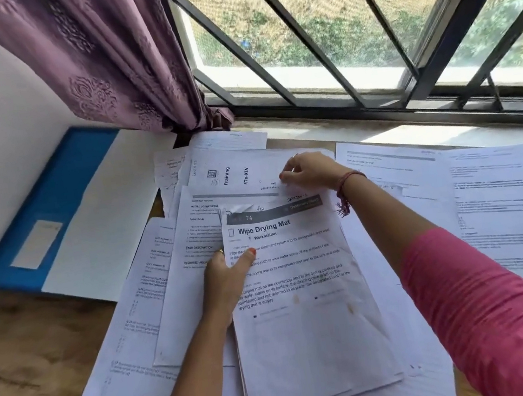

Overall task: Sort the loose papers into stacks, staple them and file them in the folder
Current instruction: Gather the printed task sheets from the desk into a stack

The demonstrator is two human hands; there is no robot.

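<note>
Folder (55, 205) open, white sheet (113, 217) inside

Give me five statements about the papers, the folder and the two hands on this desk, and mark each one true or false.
1. The left hand holds the left edge of a stack of papers topped by a sheet headed "Wipe Drying Mat". True.
2. The blue folder lies at the right end of the desk. False: it lies at the left, against the wall.
3. The right hand pinches a stapler. False: it touches a sheet marked "Training"; no stapler is in view.
4. More printed sheets lie spread to the right of the right arm. True.
5. A white sheet lies partly on the folder. True.
</note>
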